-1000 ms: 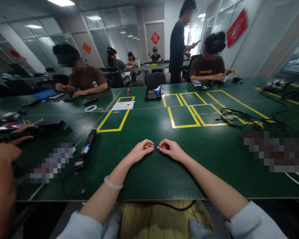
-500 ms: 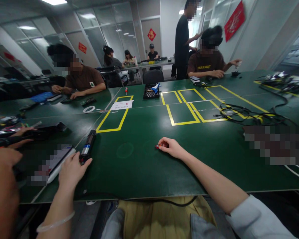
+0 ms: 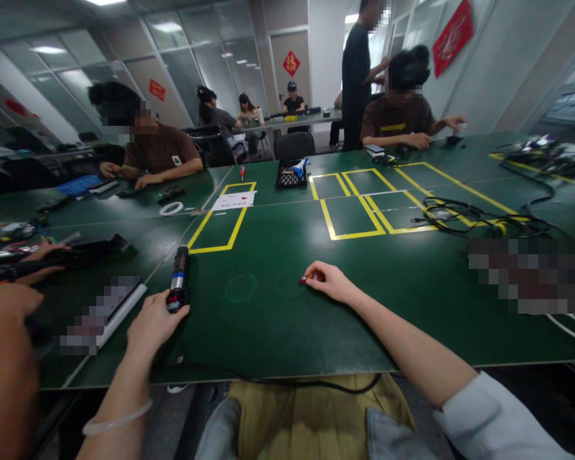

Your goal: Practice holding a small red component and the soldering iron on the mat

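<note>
Head view: your left hand (image 3: 153, 322) grips a black-and-silver cylinder (image 3: 178, 278) by its near end, likely for control, nearside of the left yellow-tape rectangle (image 3: 213, 249); right of that, your right hand (image 3: 329, 281) pinches a small red piece (image 3: 302, 280).

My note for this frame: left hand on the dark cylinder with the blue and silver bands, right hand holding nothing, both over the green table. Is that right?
Not quite: the right hand isn't empty. The head view shows it pinching a small red item. The left hand is on the dark cylinder, both over the green table.
</note>
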Demonstrator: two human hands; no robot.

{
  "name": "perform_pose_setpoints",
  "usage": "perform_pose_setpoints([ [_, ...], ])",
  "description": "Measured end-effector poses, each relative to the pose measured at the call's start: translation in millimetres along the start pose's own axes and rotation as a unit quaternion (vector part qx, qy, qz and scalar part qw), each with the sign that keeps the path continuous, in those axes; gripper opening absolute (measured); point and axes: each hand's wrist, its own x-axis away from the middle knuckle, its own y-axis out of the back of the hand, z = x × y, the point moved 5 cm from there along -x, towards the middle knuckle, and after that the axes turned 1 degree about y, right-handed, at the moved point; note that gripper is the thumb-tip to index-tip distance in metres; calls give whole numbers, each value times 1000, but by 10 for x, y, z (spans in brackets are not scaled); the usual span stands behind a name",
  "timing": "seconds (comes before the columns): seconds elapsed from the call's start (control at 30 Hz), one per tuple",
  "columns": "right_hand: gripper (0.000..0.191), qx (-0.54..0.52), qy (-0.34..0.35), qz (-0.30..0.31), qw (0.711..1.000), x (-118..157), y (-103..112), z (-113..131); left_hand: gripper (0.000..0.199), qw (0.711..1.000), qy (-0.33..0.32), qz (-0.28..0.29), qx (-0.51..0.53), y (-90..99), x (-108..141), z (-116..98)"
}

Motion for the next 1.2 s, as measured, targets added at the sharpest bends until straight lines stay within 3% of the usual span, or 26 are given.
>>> perform_pose_setpoints([
  [0.27, 13, -31, 20, -5, 999, -7, 3, 43, 69, 998, -66, -3, 21, 2, 129, -815],
  [0.57, 7, 5, 46, 3, 999, 0, -3, 18, 59, 976, -211, 11, 57, -57, 430, -2007],
  [0.73, 5, 39, 60, -14, 997, -12, 4, 6, 59, 955, -286, 15, 81, -81, 608, -2510],
  [0.9, 3, 72, 78, -28, 994, -17, 8, 11, 60, 943, -321, 3, 86, -107, 739, -2724],
  [1.2, 7, 97, 83, -26, 991, -12, -18, 35, 67, 938, -334, -21, 91, -183, 768, -2732],
])
